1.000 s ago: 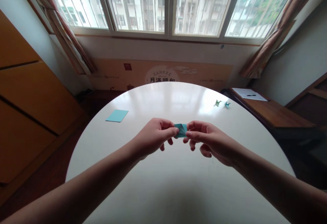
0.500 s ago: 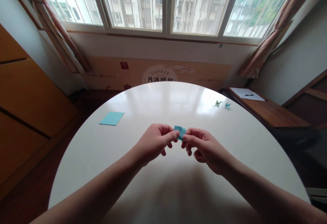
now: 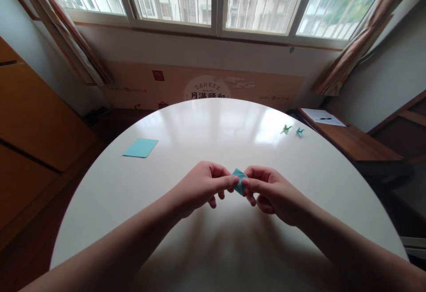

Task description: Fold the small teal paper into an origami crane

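Observation:
A small folded piece of blue origami paper (image 3: 238, 175) is held up over the table, one corner pointing away from me. My left hand (image 3: 207, 184) pinches its left side between thumb and fingers. On the right side, my right hand (image 3: 270, 189) grips it the same way, so the two thumbs nearly meet on its face. Both hands hide part of the paper, and its exact folds are too small to make out.
The round white table (image 3: 186, 136) bears a stack of blue square paper (image 3: 141, 148) at left. At far right stand a green paper crane (image 3: 285, 129) and a blue paper crane (image 3: 300, 132). Beyond the edge, a wooden desk (image 3: 362, 141) holds a white sheet (image 3: 322, 117) with a pen.
The folded paper has been turned from square-on to corner-up, and both hands have shifted slightly right with the thumbs closer together. The camera view has tipped down a little.

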A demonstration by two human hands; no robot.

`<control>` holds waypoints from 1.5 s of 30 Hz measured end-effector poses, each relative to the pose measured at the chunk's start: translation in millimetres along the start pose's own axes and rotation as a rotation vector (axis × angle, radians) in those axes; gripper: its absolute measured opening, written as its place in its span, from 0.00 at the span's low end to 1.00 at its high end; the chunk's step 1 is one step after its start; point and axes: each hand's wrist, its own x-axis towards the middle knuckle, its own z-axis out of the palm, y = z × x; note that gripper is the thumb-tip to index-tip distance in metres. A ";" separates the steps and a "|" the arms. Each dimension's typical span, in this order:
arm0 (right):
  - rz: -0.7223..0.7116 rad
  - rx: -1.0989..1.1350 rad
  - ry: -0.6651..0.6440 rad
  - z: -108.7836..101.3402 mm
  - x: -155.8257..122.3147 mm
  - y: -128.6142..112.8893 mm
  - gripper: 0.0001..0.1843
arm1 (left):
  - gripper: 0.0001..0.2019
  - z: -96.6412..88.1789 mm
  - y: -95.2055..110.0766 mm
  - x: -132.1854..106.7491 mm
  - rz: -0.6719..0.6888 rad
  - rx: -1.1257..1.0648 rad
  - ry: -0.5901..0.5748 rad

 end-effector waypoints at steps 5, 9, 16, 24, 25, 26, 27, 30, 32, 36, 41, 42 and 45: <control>-0.040 0.103 0.108 3.5 -3.9 -1.6 0.17 | 0.14 6.2 0.1 -1.9 -0.003 -0.093 -0.006; -0.075 0.114 0.133 6.7 -6.2 -2.3 0.17 | 0.14 11.0 1.6 -4.5 -0.014 -0.114 -0.032; -0.069 0.109 0.066 3.9 -7.5 -1.1 0.21 | 0.10 11.1 1.9 -5.4 0.005 -0.056 -0.056; -0.100 0.049 0.105 4.3 -8.7 -0.9 0.14 | 0.08 10.8 4.5 -10.1 0.081 0.073 -0.027; -0.122 0.049 0.129 5.1 -9.1 -1.0 0.13 | 0.10 12.0 5.0 -12.0 0.123 0.067 0.005; -0.145 0.053 0.149 6.0 -9.7 -1.0 0.13 | 0.11 13.6 5.4 -14.0 0.170 0.074 0.039; -0.169 0.057 0.162 6.9 -10.4 -1.1 0.13 | 0.12 15.5 5.7 -16.1 0.222 0.096 0.070; -0.224 0.071 0.165 9.1 -13.4 -0.2 0.14 | 0.09 21.5 5.4 -20.6 0.376 0.190 0.160; -0.246 0.080 0.167 9.9 -15.2 1.2 0.16 | 0.05 24.5 4.6 -21.2 0.420 0.210 0.203; -0.264 0.070 0.183 10.3 -15.9 3.7 0.21 | 0.02 26.0 3.7 -19.3 0.375 0.141 0.218; -0.305 0.015 0.199 9.8 -15.5 4.9 0.25 | 0.06 23.8 2.0 -18.4 0.336 0.072 0.195; -0.313 0.010 0.205 9.6 -15.7 5.0 0.25 | 0.07 23.3 1.6 -19.1 0.354 0.094 0.206; -0.337 -0.010 0.217 9.5 -16.7 5.1 0.26 | 0.07 20.9 2.2 -22.5 0.458 0.244 0.268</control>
